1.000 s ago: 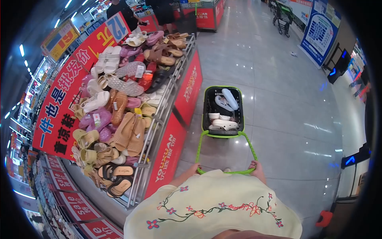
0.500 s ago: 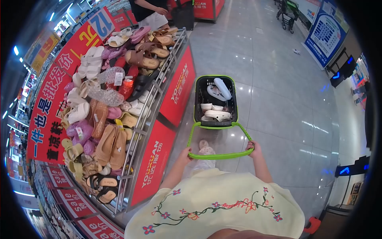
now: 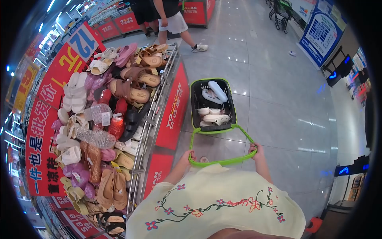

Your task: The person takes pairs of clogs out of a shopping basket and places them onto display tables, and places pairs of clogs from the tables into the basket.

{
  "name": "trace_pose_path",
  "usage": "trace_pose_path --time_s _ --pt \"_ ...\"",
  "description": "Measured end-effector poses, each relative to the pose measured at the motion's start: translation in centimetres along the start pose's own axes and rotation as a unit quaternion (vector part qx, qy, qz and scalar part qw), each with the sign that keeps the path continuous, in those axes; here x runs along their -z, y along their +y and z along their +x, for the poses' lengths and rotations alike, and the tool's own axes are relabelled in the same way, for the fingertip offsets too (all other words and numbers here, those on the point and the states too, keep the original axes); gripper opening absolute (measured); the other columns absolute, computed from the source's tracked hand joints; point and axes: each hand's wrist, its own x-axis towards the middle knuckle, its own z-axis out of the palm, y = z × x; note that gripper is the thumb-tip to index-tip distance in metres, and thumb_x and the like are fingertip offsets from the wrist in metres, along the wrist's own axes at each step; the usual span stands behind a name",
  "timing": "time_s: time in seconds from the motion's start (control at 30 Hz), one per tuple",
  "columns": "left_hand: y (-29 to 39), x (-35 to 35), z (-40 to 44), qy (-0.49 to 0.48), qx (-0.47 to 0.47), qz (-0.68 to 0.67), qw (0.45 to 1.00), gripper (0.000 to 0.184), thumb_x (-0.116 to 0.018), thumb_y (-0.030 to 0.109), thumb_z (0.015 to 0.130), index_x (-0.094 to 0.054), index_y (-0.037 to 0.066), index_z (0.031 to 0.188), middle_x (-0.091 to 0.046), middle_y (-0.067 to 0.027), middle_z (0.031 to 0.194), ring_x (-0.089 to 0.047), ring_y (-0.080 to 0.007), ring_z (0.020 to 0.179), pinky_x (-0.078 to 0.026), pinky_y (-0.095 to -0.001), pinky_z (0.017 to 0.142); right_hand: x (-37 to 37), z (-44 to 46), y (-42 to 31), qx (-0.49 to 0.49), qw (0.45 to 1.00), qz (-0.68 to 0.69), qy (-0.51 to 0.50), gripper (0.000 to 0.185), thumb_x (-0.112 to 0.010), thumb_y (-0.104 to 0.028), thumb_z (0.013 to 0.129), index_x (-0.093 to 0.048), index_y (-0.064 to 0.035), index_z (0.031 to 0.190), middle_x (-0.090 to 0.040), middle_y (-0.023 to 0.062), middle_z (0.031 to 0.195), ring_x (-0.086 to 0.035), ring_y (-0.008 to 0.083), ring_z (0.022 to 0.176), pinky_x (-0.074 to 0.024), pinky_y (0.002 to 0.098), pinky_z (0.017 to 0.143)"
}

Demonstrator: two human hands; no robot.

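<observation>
Both of my hands grip the bright green handle of a black shopping basket with a green rim. My left hand is closed round the handle's left corner, and my right hand round its right corner. The basket is in front of me over the tiled floor, tipped so its inside shows. In its near half lie white clogs. A pale sandal and a long pale blue-white item, whose kind I cannot make out, lie in the far half.
On my left, a metal-railed display bin is heaped with sandals and slippers beneath a red price sign. Ahead, a person in white shorts walks by. A blue sign board and a wheeled cart stand at the right.
The view has moved forward along the display bin, and the sandals have shifted nearer. The person ahead now shows a leg stepping right. Both hands keep their hold on the handle.
</observation>
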Motion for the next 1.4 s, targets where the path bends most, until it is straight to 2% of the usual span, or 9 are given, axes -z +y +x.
trace_pose_path --time_s 0.13,0.27,0.5,0.6,0.83,1.1,1.2,1.3,1.4 --pt "2.6 -3.1 2.4 0.022 0.001 0.030 0.999 0.021 -0.051 0.020 0.079 -0.042 0.012 0.062 -0.038 0.0016 0.045 -0.038 -0.0128 0.037 -0.044 -0.0321 0.055 -3.1 0.1 0.4 0.124 0.987 -0.033 0.095 0.007 -0.046 -0.012 0.079 -0.045 -0.0063 0.075 -0.045 -0.0009 0.059 -0.039 0.0069 0.041 -0.0371 0.0212 0.042" --pt "3.6 -4.5 4.5 0.033 0.029 0.027 0.999 0.018 -0.050 0.022 0.081 -0.042 0.012 0.068 -0.038 0.0015 0.046 -0.038 -0.0130 0.038 -0.044 -0.0339 0.055 -4.7 2.2 -1.0 0.151 0.982 -0.031 0.107 0.007 -0.047 -0.012 0.079 -0.045 -0.0074 0.074 -0.045 0.0001 0.061 -0.039 0.0073 0.041 -0.0364 0.0216 0.042" --pt "7.1 -10.7 6.4 0.008 -0.005 0.013 1.000 0.015 -0.047 0.021 0.083 -0.042 0.012 0.073 -0.038 0.0011 0.050 -0.037 -0.0124 0.040 -0.044 -0.0366 0.055 -11.3 7.4 -6.8 0.126 0.987 -0.049 0.089 0.010 -0.048 -0.013 0.080 -0.045 -0.0074 0.072 -0.045 0.0006 0.060 -0.037 0.0076 0.041 -0.0343 0.0211 0.040" --pt "9.0 -15.3 6.5 0.045 -0.032 0.001 0.998 0.015 -0.046 0.021 0.084 -0.041 0.013 0.072 -0.036 0.0018 0.049 -0.036 -0.0111 0.041 -0.041 -0.0320 0.049 -14.0 10.8 -10.3 0.085 0.992 -0.061 0.073 0.010 -0.047 -0.015 0.081 -0.044 -0.0069 0.076 -0.045 0.0021 0.062 -0.037 0.0078 0.041 -0.0339 0.0206 0.040" --pt "11.7 -24.3 11.7 -0.006 0.007 -0.080 0.997 0.021 -0.042 0.016 0.085 -0.035 0.014 0.065 -0.032 0.0024 0.050 -0.032 -0.0098 0.040 -0.028 -0.0248 0.039 -23.6 16.5 -20.1 0.056 0.985 -0.130 0.101 0.016 -0.046 -0.018 0.084 -0.037 -0.0068 0.091 -0.046 0.0068 0.073 -0.036 0.0084 0.041 -0.0348 0.0208 0.038" --pt "13.0 -35.1 15.0 -0.052 0.038 -0.166 0.984 0.020 -0.041 0.012 0.083 -0.036 0.012 0.063 -0.038 0.0008 0.054 -0.040 -0.0113 0.049 -0.035 -0.0234 0.047 -36.6 24.8 -29.9 0.142 0.941 -0.304 0.033 0.012 -0.044 -0.010 0.081 -0.041 -0.0041 0.071 -0.040 0.0042 0.055 -0.037 0.0119 0.042 -0.0324 0.0269 0.037" --pt "15.3 -37.1 16.3 -0.092 0.031 -0.118 0.988 0.018 -0.041 0.012 0.082 -0.039 0.012 0.064 -0.042 0.0004 0.056 -0.045 -0.0107 0.052 -0.038 -0.0251 0.050 -40.8 29.7 -32.2 0.166 0.913 -0.373 -0.020 0.013 -0.044 -0.007 0.079 -0.041 -0.0040 0.066 -0.040 0.0048 0.053 -0.037 0.0139 0.042 -0.0320 0.0288 0.037" --pt "18.8 -37.5 18.8 -0.126 0.128 -0.127 0.975 0.014 -0.044 0.014 0.080 -0.044 0.011 0.067 -0.050 -0.0035 0.063 -0.051 -0.0140 0.061 -0.044 -0.0290 0.059 -45.0 31.5 -33.5 0.153 0.916 -0.371 -0.012 0.014 -0.044 -0.005 0.078 -0.041 -0.0042 0.064 -0.040 0.0056 0.052 -0.038 0.0158 0.041 -0.0311 0.0301 0.038" --pt "22.7 -39.4 19.9 -0.165 0.118 0.148 0.968 0.011 -0.047 0.018 0.079 -0.052 0.008 0.075 -0.056 -0.0085 0.074 -0.055 -0.0194 0.072 -0.045 -0.0344 0.070 -48.8 33.4 -34.6 0.146 0.911 -0.385 0.004 0.015 -0.046 -0.007 0.078 -0.041 -0.0047 0.064 -0.040 0.0058 0.049 -0.037 0.0162 0.040 -0.0309 0.0305 0.038"
